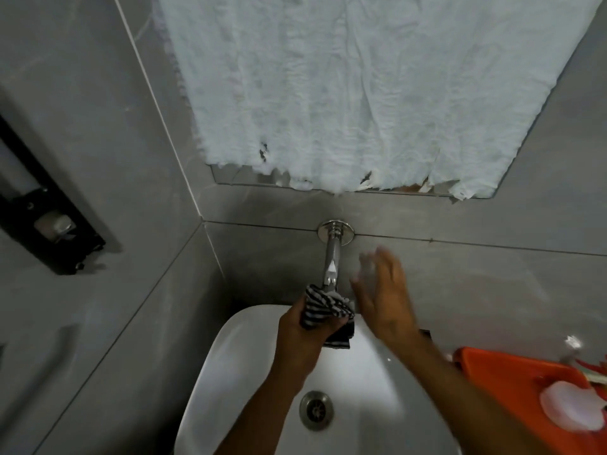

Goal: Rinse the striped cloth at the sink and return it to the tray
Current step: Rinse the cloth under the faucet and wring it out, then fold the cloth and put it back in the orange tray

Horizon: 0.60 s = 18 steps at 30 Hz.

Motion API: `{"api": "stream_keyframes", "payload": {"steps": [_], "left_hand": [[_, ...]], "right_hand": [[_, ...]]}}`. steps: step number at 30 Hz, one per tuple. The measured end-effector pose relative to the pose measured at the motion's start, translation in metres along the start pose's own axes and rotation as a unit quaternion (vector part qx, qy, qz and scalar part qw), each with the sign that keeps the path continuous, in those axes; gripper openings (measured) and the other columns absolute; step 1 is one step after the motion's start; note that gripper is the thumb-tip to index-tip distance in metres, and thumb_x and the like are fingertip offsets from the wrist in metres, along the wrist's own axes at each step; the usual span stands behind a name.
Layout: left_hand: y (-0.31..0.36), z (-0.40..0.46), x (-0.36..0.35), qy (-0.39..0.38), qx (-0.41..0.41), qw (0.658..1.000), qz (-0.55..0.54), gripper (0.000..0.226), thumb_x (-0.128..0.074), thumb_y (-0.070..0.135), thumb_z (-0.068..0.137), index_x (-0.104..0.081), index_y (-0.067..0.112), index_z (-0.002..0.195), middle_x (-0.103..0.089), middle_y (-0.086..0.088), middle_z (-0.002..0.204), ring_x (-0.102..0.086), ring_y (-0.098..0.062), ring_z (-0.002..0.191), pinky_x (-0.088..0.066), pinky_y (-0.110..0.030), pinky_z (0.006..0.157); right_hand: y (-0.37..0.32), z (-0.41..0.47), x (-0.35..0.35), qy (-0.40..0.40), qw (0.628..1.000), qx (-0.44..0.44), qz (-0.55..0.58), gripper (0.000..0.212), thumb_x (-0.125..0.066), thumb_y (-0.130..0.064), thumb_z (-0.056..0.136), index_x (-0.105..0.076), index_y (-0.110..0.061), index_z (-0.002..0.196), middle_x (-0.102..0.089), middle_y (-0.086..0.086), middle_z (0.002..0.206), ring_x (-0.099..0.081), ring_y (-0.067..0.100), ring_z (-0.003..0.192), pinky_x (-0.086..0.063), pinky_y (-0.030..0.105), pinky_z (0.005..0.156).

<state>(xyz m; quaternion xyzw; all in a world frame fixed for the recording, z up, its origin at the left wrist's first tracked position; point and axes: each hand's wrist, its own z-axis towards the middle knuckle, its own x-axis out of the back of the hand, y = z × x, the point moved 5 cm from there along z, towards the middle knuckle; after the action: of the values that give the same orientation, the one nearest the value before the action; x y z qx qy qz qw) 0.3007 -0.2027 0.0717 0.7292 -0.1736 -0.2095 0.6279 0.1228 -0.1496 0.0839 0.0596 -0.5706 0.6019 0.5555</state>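
The black-and-white striped cloth point(323, 308) is bunched in my left hand point(303, 336), which holds it right under the spout of the chrome wall tap point(331, 257), above the white sink point(230, 372). My right hand point(386, 300) is beside the tap on its right, fingers spread and blurred, holding nothing. The orange tray point(512, 385) stands to the right of the sink. I cannot tell whether water is running.
The sink drain point(316, 410) lies below my arms. On the tray sit a pale pink round object point(571, 408) and other small items. White crumpled paper point(361, 93) covers the mirror above. A black dispenser point(49, 221) is fixed on the left wall.
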Motion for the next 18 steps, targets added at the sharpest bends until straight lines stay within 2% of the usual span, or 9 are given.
{"api": "stream_keyframes", "payload": {"steps": [1, 3, 5, 6, 9, 11, 14, 16, 18], "left_hand": [[-0.006, -0.003, -0.001, 0.005, -0.005, 1.000, 0.012, 0.035, -0.082, 0.007, 0.073, -0.071, 0.026, 0.101, -0.080, 0.013, 0.094, -0.075, -0.006, 0.087, -0.059, -0.017, 0.069], [-0.022, -0.013, -0.002, 0.016, 0.007, 0.998, 0.055, 0.028, -0.079, 0.012, 0.078, -0.071, 0.026, 0.102, -0.081, 0.007, 0.091, -0.076, -0.010, 0.086, -0.062, -0.025, 0.073], [-0.036, -0.023, -0.006, 0.018, 0.026, 0.995, 0.096, 0.022, -0.076, 0.014, 0.083, -0.071, 0.019, 0.104, -0.080, -0.007, 0.096, -0.077, -0.023, 0.088, -0.063, -0.046, 0.083], [-0.040, -0.027, -0.008, 0.018, 0.032, 0.994, 0.100, 0.020, -0.075, 0.013, 0.084, -0.071, 0.018, 0.104, -0.079, -0.012, 0.098, -0.077, -0.027, 0.087, -0.062, -0.049, 0.083], [-0.041, -0.031, -0.023, -0.007, 0.049, 0.999, 0.020, 0.018, -0.073, 0.009, 0.082, -0.075, 0.020, 0.097, -0.080, -0.012, 0.094, -0.077, -0.028, 0.083, -0.064, -0.037, 0.071], [-0.039, -0.028, -0.041, -0.025, 0.097, 0.988, -0.122, 0.021, -0.064, 0.010, 0.081, -0.075, 0.011, 0.099, -0.077, -0.017, 0.100, -0.073, -0.033, 0.094, -0.061, -0.044, 0.085], [-0.045, -0.019, -0.085, -0.074, 0.234, 0.907, -0.343, 0.036, -0.048, 0.018, 0.087, -0.072, -0.003, 0.104, -0.070, -0.027, 0.113, -0.067, -0.040, 0.105, -0.047, -0.054, 0.104], [-0.050, -0.015, -0.122, -0.145, 0.299, 0.885, -0.327, 0.043, -0.047, 0.017, 0.082, -0.069, -0.008, 0.109, -0.067, -0.031, 0.122, -0.068, -0.041, 0.106, -0.048, -0.051, 0.101], [-0.059, -0.010, -0.167, -0.228, 0.318, 0.892, -0.226, 0.042, -0.047, 0.013, 0.087, -0.066, -0.010, 0.115, -0.069, -0.027, 0.122, -0.069, -0.036, 0.109, -0.051, -0.045, 0.100]], "right_hand": [[-0.001, -0.027, -0.013, -0.068, 0.981, -0.101, 0.149, 0.053, -0.050, -0.062, 0.092, -0.053, -0.028, 0.132, -0.052, 0.012, 0.145, -0.050, 0.031, 0.134, -0.047, 0.048, 0.107], [-0.002, -0.073, -0.038, -0.178, 0.869, -0.269, 0.376, 0.057, -0.048, -0.071, 0.084, -0.067, -0.029, 0.119, -0.071, 0.010, 0.124, -0.070, 0.030, 0.110, -0.061, 0.049, 0.087], [-0.002, -0.098, -0.045, -0.226, 0.822, -0.289, 0.436, 0.051, -0.054, -0.067, 0.087, -0.072, -0.029, 0.115, -0.077, 0.008, 0.110, -0.076, 0.027, 0.097, -0.064, 0.049, 0.076], [-0.001, -0.104, -0.041, -0.217, 0.825, -0.280, 0.440, 0.047, -0.056, -0.062, 0.087, -0.072, -0.029, 0.116, -0.078, 0.006, 0.110, -0.076, 0.025, 0.098, -0.065, 0.048, 0.075], [0.014, -0.113, -0.022, -0.177, 0.827, -0.280, 0.454, 0.038, -0.073, -0.041, 0.082, -0.072, -0.024, 0.116, -0.076, 0.005, 0.112, -0.075, 0.025, 0.099, -0.064, 0.043, 0.070], [0.030, -0.118, -0.006, -0.147, 0.836, -0.286, 0.445, 0.034, -0.083, -0.019, 0.080, -0.071, -0.011, 0.111, -0.075, 0.016, 0.111, -0.075, 0.030, 0.095, -0.063, 0.036, 0.063], [0.060, -0.126, 0.029, -0.068, 0.840, -0.292, 0.453, 0.030, -0.081, -0.005, 0.078, -0.071, -0.003, 0.106, -0.077, 0.018, 0.107, -0.073, 0.035, 0.099, -0.063, 0.034, 0.073], [0.081, -0.136, 0.056, -0.027, 0.822, -0.304, 0.480, 0.039, -0.081, -0.009, 0.073, -0.070, -0.003, 0.109, -0.076, 0.019, 0.110, -0.072, 0.037, 0.103, -0.059, 0.045, 0.088], [0.111, -0.150, 0.082, 0.017, 0.804, -0.329, 0.495, 0.037, -0.080, -0.009, 0.071, -0.070, -0.006, 0.106, -0.078, 0.017, 0.106, -0.073, 0.034, 0.097, -0.060, 0.043, 0.085]]}}
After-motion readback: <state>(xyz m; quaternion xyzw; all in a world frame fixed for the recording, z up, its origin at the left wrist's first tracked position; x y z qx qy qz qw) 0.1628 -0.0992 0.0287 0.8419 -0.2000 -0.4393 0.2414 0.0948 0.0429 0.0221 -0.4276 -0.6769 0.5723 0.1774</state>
